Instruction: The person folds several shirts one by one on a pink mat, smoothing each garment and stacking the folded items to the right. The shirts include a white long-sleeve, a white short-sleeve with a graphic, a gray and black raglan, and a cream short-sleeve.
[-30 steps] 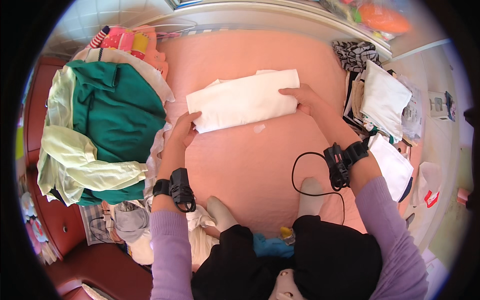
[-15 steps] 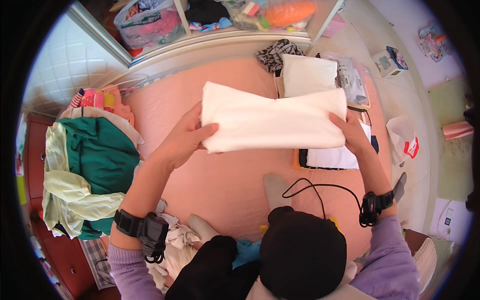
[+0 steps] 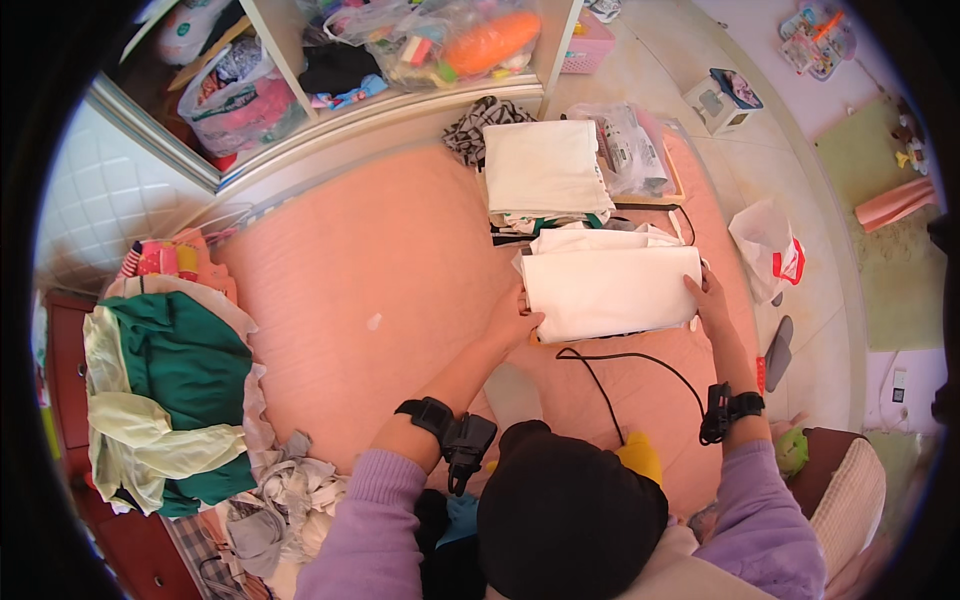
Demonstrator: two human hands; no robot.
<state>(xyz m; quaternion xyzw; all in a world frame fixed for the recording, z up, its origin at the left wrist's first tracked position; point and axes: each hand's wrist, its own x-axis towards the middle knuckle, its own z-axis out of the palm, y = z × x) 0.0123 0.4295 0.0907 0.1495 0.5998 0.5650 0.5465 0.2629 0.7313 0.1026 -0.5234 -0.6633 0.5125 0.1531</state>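
Both hands are on the folded white cloth (image 3: 612, 292) right now: our left hand (image 3: 512, 322) grips its left edge with the fingers curled around it, and our right hand (image 3: 708, 297) pinches the right edge, so each one is closed on fabric. The cloth sits toward the right side of the pink mat (image 3: 380, 280), on top of another whitish piece, just in front of a taller stack of folded clothes (image 3: 545, 172) by the far edge. Our guess is it handles like any soft, light garment: floppy, no stiffness, not slippery, nothing to break, but it will sag in the middle and lose its fold if we lift from one end only, so the two short edges look like the best places to hold. A black cable (image 3: 620, 372) snakes over the mat just in front of it, close enough to snag. Hard to make out: what is under the cloth, since only slivers stick out, and our thumbs are mostly tucked out of sight. The heap of green clothes (image 3: 165, 400) at the left edge is a jumble we can't sort by eye, and the shelf (image 3: 400, 95) behind the mat is bent by the lens.
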